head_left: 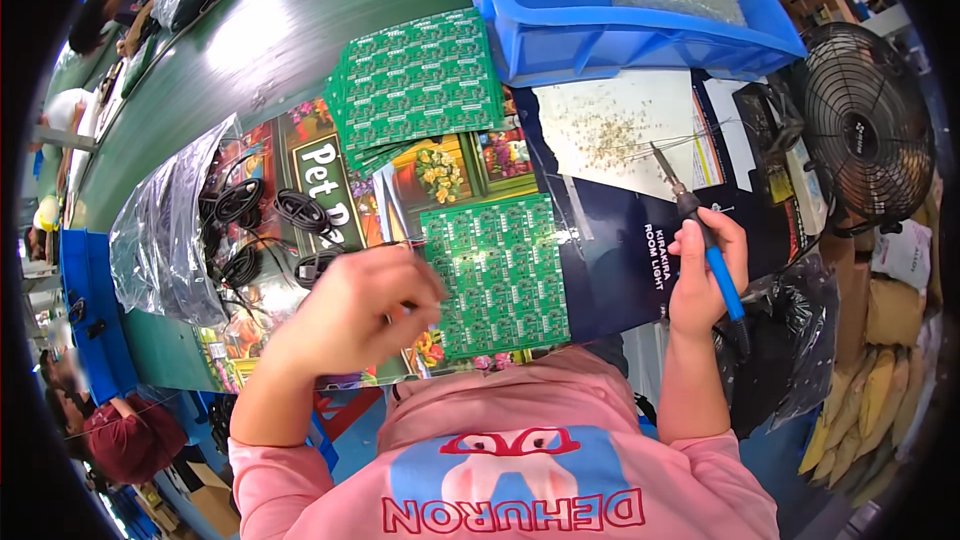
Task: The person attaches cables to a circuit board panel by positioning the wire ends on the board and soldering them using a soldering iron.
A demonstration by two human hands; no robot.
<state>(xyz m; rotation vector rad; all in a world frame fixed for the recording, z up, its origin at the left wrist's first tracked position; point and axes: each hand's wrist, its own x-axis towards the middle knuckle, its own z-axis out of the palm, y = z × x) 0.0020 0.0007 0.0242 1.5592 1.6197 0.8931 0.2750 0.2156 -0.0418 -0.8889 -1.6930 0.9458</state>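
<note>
The right hand [708, 275] is wrapped around a soldering iron [722, 282], with the fingers and thumb closed on its grip, and the tip points away over a white paper [580, 105] dotted with tiny brown bits. The left hand [370, 305] has its fingers curled in, by the left side of a green circuit board [505, 275]. A small dark bit shows near those fingers, but I cannot tell if the hand has hold of it. The board lies flat on a bright printed sheet [440, 180], close to the person's tummy, and a stack of boards [420, 80] sits just past it. If the iron is hot, it could burn the left hand if the two get too close over the board. The tip could also scorch the paper if it dips too low, or hurt a tiny spot on the board if it rests there too long. A bump could scatter the little bits, and so could wind from the black fan [865, 130] if it is on. The looped black cables [238, 198] could catch on the left arm and drag about. The board is near the tabletop's front edge, so a hard knock could push it off
</note>
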